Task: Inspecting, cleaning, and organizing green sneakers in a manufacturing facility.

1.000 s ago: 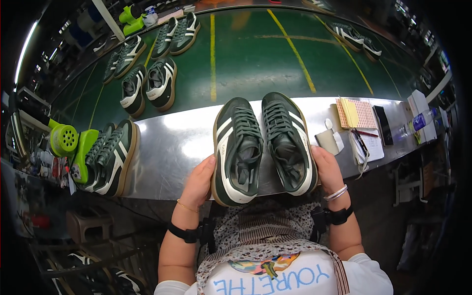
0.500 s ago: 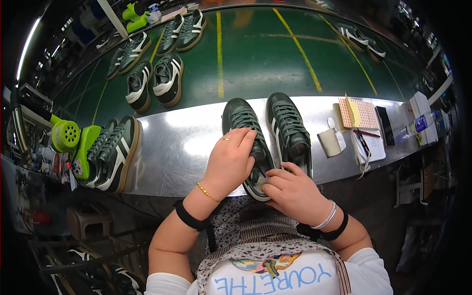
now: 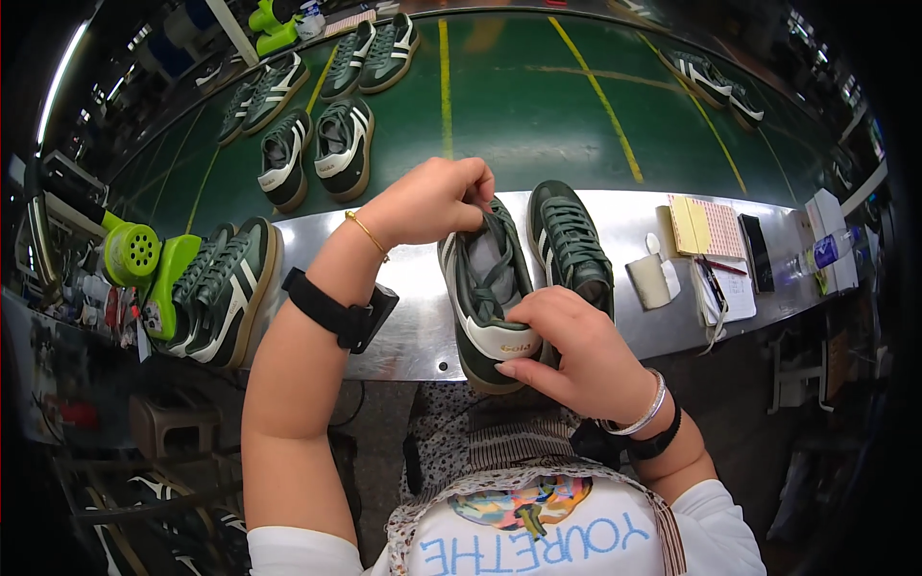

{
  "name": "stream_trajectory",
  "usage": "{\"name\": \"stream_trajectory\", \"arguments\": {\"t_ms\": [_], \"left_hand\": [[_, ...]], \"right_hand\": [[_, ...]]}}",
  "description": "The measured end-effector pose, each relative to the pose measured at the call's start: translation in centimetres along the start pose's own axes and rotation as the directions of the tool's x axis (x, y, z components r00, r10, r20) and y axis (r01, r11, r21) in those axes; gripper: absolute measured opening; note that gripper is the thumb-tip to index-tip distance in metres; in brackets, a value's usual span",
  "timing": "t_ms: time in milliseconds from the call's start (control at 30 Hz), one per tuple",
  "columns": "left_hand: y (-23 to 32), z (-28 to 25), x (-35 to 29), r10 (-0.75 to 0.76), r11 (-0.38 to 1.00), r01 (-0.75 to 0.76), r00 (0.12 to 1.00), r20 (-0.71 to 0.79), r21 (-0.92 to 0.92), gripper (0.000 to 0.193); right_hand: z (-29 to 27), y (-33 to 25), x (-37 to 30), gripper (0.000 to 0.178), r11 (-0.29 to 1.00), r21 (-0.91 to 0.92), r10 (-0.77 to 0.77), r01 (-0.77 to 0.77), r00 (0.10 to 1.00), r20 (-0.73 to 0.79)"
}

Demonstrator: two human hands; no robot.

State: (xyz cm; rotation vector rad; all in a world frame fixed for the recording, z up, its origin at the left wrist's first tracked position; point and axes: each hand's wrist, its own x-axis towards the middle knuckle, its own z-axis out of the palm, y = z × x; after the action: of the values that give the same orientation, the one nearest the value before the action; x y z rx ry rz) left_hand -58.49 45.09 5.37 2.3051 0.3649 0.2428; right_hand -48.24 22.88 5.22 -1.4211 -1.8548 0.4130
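- The near green shoe [image 3: 485, 298] is held at the front edge of the steel tabletop [image 3: 403, 326].
- Its tongue is pinched by the left hand [image 3: 432, 202]; its heel is clasped by the right hand [image 3: 567, 350].
- Its mate [image 3: 569, 245] lies just right of it.
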Motion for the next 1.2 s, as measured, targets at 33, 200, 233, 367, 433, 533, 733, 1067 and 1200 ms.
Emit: {"name": "stream_trajectory", "arguments": {"t_ms": [33, 200, 233, 367, 433, 533, 733, 1067, 1200], "left_hand": [[0.1, -0.4, 0.2, -0.037, 0.999, 0.037, 0.999, 0.03, -0.003, 0.019], [-0.3, -1.3, 0.5, -0.048, 0.997, 0.052, 0.996, 0.071, -0.054, 0.019], [-0.2, -1.3, 0.4, -0.064, 0.995, 0.07, 0.995, 0.08, -0.07, 0.019], [1.6, -0.2, -0.7, -0.052, 0.999, 0.053, 0.99, 0.129, -0.007, 0.031], [2.7, 0.7, -2.1, -0.065, 0.989, 0.025, 0.96, 0.272, 0.146, 0.043], [4.1, 3.5, -2.2, 0.045, 0.903, -0.105, 0.987, 0.151, 0.417, 0.053], [5.7, 9.7, 0.6, 0.152, 0.8, -0.149, 0.987, 0.043, 0.581, 0.052], [5.6, 4.0, 1.1, 0.033, 0.948, -0.103, 0.973, 0.229, 0.301, 0.043], [5.8, 3.4, 1.5, 0.06, 0.9, -0.113, 0.989, 0.138, 0.42, 0.032]], "right_hand": [[-0.1, -0.2, 0.3, 0.035, 0.999, 0.025, 0.024, -0.024, 1.0, 0.001], [-0.3, -0.8, 0.7, 0.035, 0.999, 0.037, 0.039, -0.039, 0.999, 0.003], [-0.1, -0.8, 0.7, 0.036, 0.999, 0.038, 0.035, -0.035, 0.999, 0.001], [0.4, -0.2, -0.6, 0.043, 0.991, -0.081, -0.099, 0.104, 0.993, 0.062], [0.4, -0.4, -2.8, 0.054, 0.968, -0.251, 0.035, -0.008, 0.994, 0.103], [0.1, -0.2, -5.4, 0.054, 0.929, -0.322, 0.217, -0.18, 0.973, 0.082], [0.2, 1.6, -7.4, 0.042, 0.828, -0.506, 0.278, -0.241, 0.96, -0.001], [-1.1, -1.2, -3.5, 0.035, 0.993, -0.073, 0.089, -0.095, 0.993, -0.078], [-1.6, -2.0, -2.7, 0.035, 0.99, 0.006, 0.14, -0.14, 0.985, -0.105]]}}
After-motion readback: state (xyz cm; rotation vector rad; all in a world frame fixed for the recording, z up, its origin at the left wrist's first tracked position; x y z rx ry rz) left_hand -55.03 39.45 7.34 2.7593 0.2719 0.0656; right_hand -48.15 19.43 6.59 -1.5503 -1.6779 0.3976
